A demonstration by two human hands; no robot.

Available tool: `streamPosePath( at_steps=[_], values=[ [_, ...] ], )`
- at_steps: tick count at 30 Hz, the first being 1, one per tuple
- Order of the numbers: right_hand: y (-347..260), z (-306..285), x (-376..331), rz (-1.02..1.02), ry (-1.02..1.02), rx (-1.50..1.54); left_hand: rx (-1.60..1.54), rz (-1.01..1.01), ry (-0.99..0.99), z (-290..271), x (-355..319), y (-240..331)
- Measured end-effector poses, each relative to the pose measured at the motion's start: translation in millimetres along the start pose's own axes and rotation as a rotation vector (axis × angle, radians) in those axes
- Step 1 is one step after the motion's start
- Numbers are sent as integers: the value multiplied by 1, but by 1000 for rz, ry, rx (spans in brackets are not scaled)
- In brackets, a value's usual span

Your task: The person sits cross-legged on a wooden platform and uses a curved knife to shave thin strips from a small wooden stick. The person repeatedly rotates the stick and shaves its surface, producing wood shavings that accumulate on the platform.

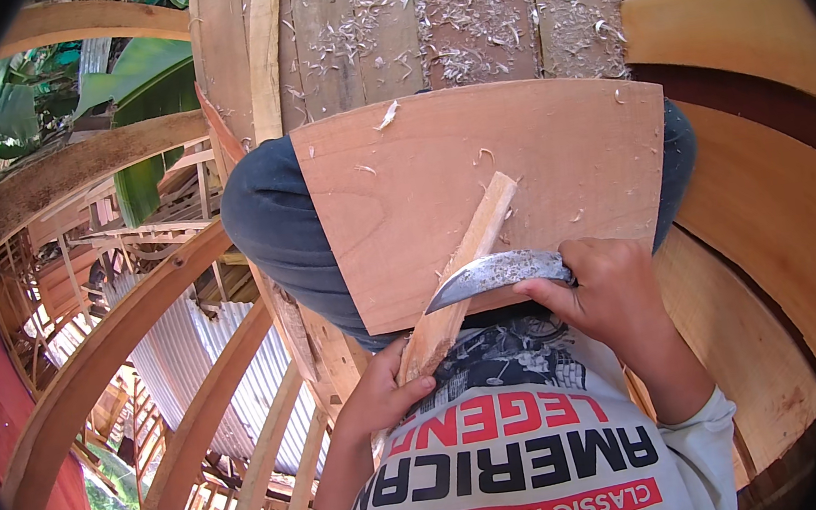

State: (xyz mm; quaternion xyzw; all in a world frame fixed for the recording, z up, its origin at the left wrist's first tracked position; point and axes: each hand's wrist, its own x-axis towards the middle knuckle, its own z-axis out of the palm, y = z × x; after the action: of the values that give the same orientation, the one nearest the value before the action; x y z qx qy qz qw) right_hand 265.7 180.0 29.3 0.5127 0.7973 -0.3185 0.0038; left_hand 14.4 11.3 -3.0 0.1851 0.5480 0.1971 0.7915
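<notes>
Stick (479,234), one, pale wood, slanting from the lower centre of the frame up toward the middle; its near end lies by the shirt (548,420), its far end over the board. Left hand (384,394), lower centre: closed round the stick's near end, thumb along the top, seemingly to steady it against the blade. Right hand (613,287), right of centre: fisted on a knife, the grip hidden in the palm. Knife (506,272), one, curved and smudged, point leftward, laid crosswise over the stick, an angle that would suit paring. Board (569,166), one, broad and flat, centre, spread across the trousers (270,235), presumably as a lap table; whether the stick's far end touches it, cannot tell. Shavings (478,25), many, curled, strewn on the planks (332,72) at upper centre, a few on the board. Curved ribs (133,317), several, left side. Wide boards (749,156), bowed by the lens, right side. Metal sheets (164,363), corrugated, lower left, beyond the ribs.
</notes>
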Motion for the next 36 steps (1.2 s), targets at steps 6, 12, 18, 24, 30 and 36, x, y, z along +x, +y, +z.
streamPosePath(
  at_steps=[6,12,18,24,30,36],
  values=[
    [-6,2,6,-69,3,11,-9,108,4,6,6,2],
    [3,9,18,-36,8,-31,-103,61,-83,4,12,5],
    [8,5,31,-42,62,-121,-221,109,-195,1,12,0],
    [13,7,45,-26,150,-149,-273,63,-233,-4,14,-8],
    [16,-5,54,115,211,-206,-369,8,-242,-3,16,-6],
    [79,-59,71,505,350,-66,-310,48,-319,-7,9,-24]
  ],
)
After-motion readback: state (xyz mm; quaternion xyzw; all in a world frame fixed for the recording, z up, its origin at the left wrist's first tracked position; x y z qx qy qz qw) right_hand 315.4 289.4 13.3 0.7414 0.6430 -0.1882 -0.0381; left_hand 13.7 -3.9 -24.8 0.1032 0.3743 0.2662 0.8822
